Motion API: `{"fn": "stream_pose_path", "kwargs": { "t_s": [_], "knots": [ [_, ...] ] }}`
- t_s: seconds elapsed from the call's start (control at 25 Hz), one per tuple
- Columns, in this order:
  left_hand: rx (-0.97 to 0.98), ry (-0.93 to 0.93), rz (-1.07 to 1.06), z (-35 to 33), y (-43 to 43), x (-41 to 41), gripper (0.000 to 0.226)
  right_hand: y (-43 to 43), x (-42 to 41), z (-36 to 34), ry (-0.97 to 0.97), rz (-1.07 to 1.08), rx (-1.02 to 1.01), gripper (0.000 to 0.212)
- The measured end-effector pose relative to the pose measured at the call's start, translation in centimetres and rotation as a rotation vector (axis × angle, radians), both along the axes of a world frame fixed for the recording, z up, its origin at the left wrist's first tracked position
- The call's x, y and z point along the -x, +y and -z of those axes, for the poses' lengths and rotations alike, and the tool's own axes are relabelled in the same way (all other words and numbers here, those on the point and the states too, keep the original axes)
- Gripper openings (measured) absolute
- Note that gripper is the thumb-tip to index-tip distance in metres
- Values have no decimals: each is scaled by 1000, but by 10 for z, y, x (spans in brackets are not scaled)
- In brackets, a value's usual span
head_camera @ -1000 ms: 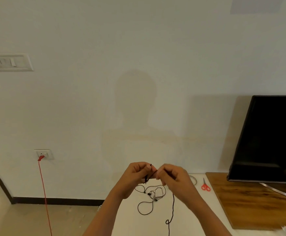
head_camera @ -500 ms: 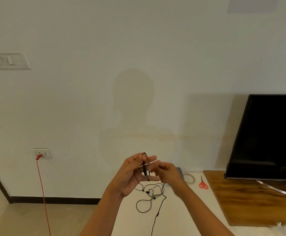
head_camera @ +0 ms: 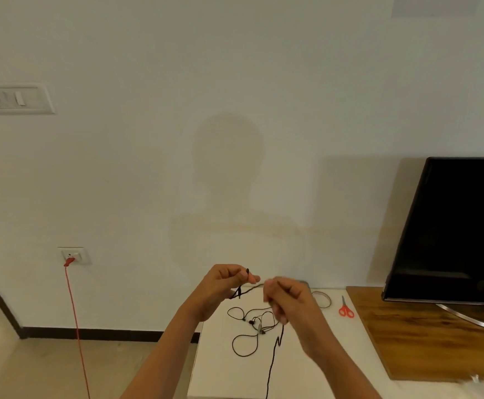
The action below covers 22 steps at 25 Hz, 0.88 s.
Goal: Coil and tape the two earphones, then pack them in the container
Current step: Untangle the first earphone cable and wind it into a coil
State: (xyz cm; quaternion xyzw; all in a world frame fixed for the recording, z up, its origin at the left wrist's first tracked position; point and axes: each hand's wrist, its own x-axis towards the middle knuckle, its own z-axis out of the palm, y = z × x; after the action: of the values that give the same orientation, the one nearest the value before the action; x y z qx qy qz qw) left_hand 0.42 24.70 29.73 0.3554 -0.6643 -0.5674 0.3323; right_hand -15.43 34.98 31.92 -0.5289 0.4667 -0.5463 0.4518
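Both hands are raised above the white table (head_camera: 226,375). My left hand (head_camera: 220,286) pinches a few loops of a black earphone cable (head_camera: 272,358) between thumb and fingers. My right hand (head_camera: 287,298) grips the same cable a little to the right; a short stretch runs taut between the hands, and the free length hangs from the right hand down past the table's front. A second black earphone (head_camera: 249,326) lies loosely spread on the table under the hands. No container is recognisable.
A roll of clear tape (head_camera: 321,299) and red-handled scissors (head_camera: 345,308) lie at the table's back right. A wooden board (head_camera: 407,341) carrying a dark TV (head_camera: 459,226) stands to the right. A red cord (head_camera: 75,326) hangs from a wall socket on the left.
The right hand has drawn the cable away to the right after laying a loop over the left hand's fingers. The left fingers, spread half a second ago, have curled round the loops.
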Motion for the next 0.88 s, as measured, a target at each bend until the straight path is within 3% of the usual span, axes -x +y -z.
{"fn": "stream_pose_path", "kwargs": {
  "t_s": [0.16,0.28,0.44,0.56,0.76,0.88],
  "knots": [
    [-86,-9,95,5,11,3,26,-32,19,-51,67,117,121,32],
    [-186,163,146,6,17,6,23,-67,33,-63,158,173,90,29],
    [-262,450,203,-7,24,5,24,-96,45,-21,252,200,-55,23],
    [-274,617,176,-19,22,6,29,-77,29,39,245,72,-175,24],
    [-226,576,-45,-11,7,4,18,-16,-6,83,131,-12,-228,34],
    [-186,476,-140,3,1,-1,20,8,-11,61,208,-69,-172,35]
  ]
}}
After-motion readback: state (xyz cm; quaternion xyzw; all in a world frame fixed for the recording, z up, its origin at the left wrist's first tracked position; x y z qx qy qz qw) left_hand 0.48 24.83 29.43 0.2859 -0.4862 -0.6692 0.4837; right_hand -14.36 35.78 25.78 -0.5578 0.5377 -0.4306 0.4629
